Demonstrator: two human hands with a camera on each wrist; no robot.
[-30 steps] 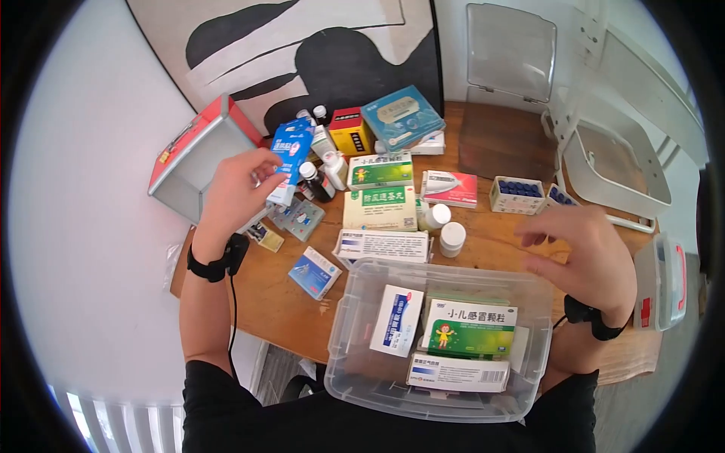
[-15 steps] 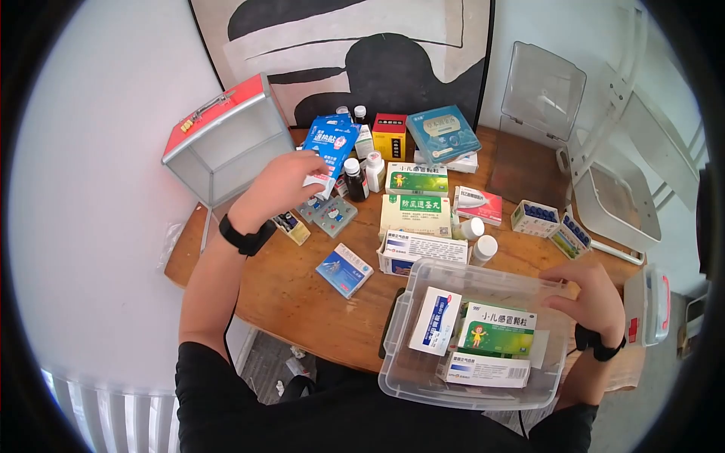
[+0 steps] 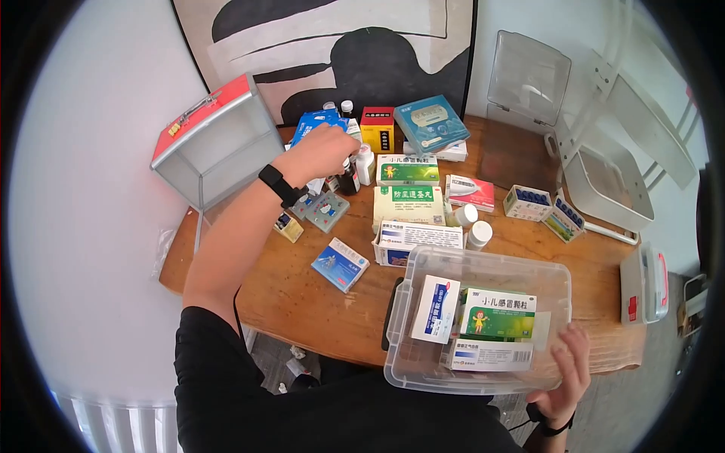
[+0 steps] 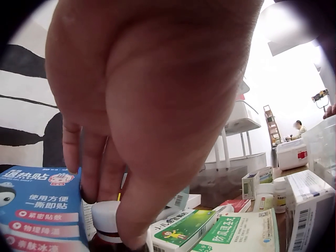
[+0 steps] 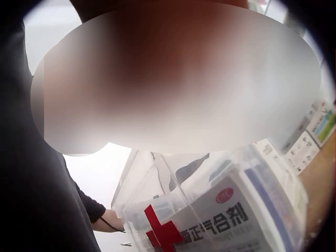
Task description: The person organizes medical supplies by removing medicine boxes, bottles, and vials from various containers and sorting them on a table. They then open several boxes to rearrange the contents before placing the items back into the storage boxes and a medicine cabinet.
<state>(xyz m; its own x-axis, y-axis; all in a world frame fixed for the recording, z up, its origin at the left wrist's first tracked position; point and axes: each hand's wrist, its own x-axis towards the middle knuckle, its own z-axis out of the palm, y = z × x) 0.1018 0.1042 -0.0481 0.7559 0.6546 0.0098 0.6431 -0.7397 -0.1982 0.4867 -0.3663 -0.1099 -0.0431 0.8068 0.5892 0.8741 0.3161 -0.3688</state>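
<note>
My left hand [image 3: 321,155] reaches over the bottles at the back left of the table, fingers pointing down. In the left wrist view, the white cap [image 4: 106,218] of a dark bottle [image 3: 349,180] sits between its thumb and fairly straight fingers. A white bottle [image 3: 365,164] stands just to the right, and blue fever-patch packs [image 4: 39,210] lie left of the fingers. My right hand [image 3: 565,374], fingers spread, is at the lower right corner of a clear plastic bin [image 3: 400,362]. Inside lie a green-and-white granule box [image 3: 498,315] and white medicine boxes [image 3: 436,309].
A red-topped metal case [image 3: 219,143] stands open at the left. Medicine boxes [image 3: 408,204] and white bottles [image 3: 479,235] fill the table's middle. A blue box [image 3: 340,264] lies in front. To the right are vial boxes [image 3: 529,202] and a folded white chair [image 3: 649,113].
My left hand has moved from the blue packs rightward over the bottles. My right hand has come down along the bin's right side, from its upper to its lower corner. The head view has shifted.
</note>
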